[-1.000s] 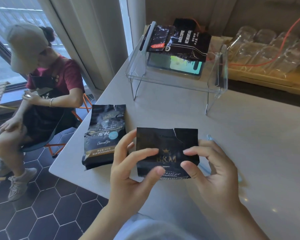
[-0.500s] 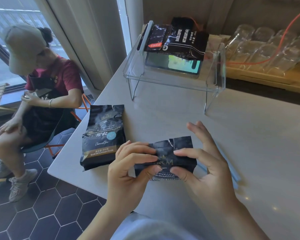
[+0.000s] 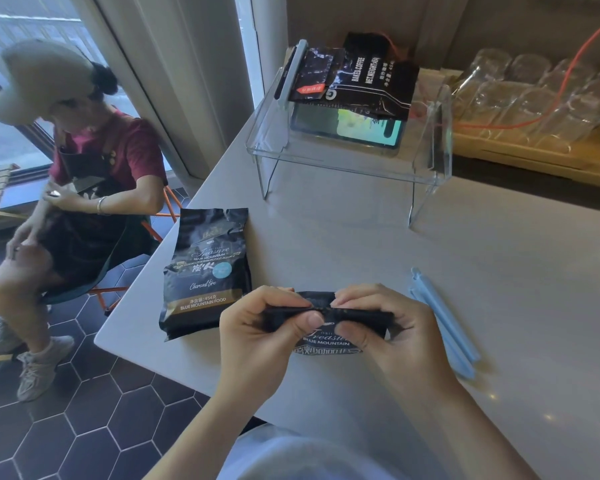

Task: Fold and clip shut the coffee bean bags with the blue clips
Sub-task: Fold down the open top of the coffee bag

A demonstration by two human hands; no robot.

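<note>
My left hand [image 3: 257, 327] and right hand [image 3: 381, 327] were both pinched on the folded top of the bag [image 3: 329, 336], thumbs toward me and fingers curled over the far side. The bag sat on the table [image 3: 499, 271] near its front edge, its top rolled down into a narrow black band — only the words "Blue Mountain" and a strip of print showed below my thumbs.

Just beside my right hand lay the blue clips [image 3: 444, 327], two long bars side by side on the bare tabletop, running away from me at a slant. To the left, close to the table's corner, a second bag [image 3: 207, 271] lay flat with its label up and its torn top unfolded, pointing away from me.

Farther back stood a clear stand [image 3: 347, 157], with a lit phone [image 3: 347, 128] on it and a third bag [image 3: 357, 79] lying over the phone. Behind that to the right, a wooden tray [image 3: 534, 157] held rows of glasses [image 3: 520, 88], and an orange cable [image 3: 568, 81] crossed over them.

The table was pale grey. Off its left side, a person [image 3: 84, 188] in a cap, red shirt and dark apron sat on a chair by the window, over a floor [image 3: 66, 427] of dark hexagon tiles.
</note>
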